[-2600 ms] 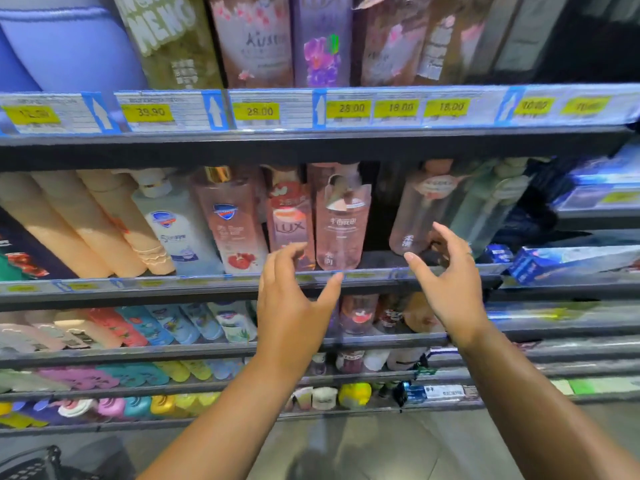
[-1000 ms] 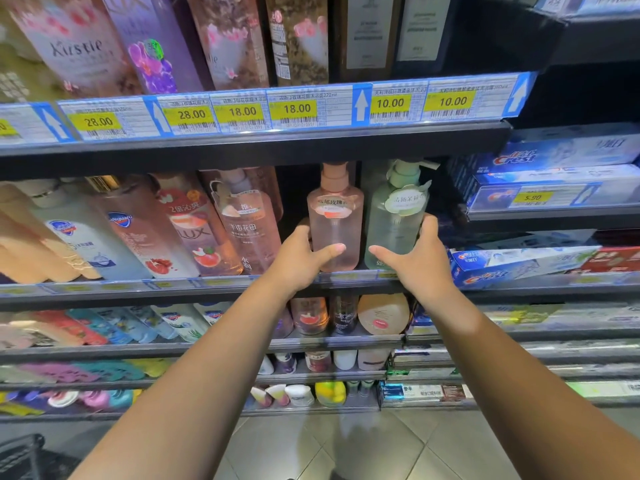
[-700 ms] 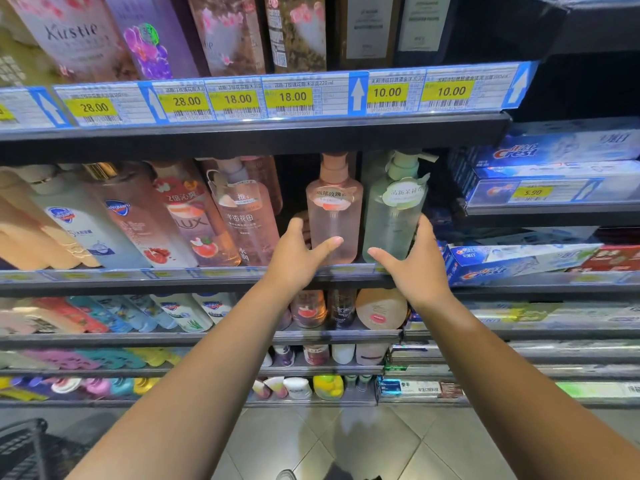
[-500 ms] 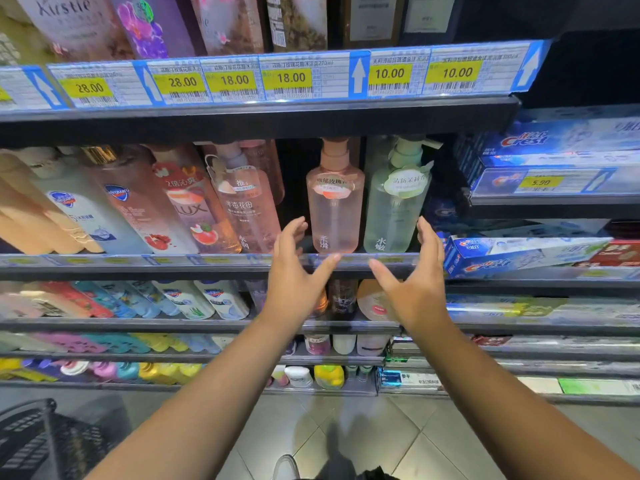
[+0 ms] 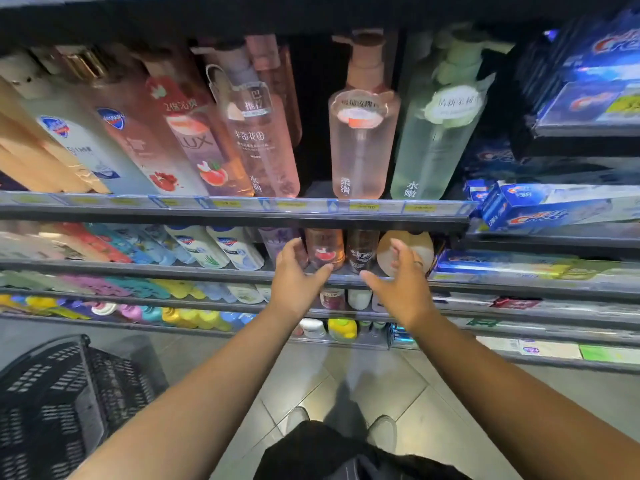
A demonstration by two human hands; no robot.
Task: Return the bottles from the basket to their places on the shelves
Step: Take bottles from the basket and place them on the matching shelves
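Observation:
A clear pink pump bottle (image 5: 362, 133) and a pale green pump bottle (image 5: 438, 133) stand upright side by side on the shelf (image 5: 242, 211), both free of my hands. My left hand (image 5: 296, 275) and my right hand (image 5: 403, 282) hang empty below that shelf, fingers spread, in front of the lower shelf edge. The black mesh basket (image 5: 65, 407) sits on the floor at the lower left; its contents are hidden from view.
More pink and white bottles (image 5: 194, 133) lean in a row to the left. Blue toothpaste boxes (image 5: 554, 206) fill the shelves at right. Lower shelves (image 5: 138, 268) hold small bottles and tubes. My shoes (image 5: 381, 431) stand on the grey tiled floor.
Both hands have let go of the pink and green bottles and dropped below the shelf. The view has tilted down, bringing the basket and floor into sight.

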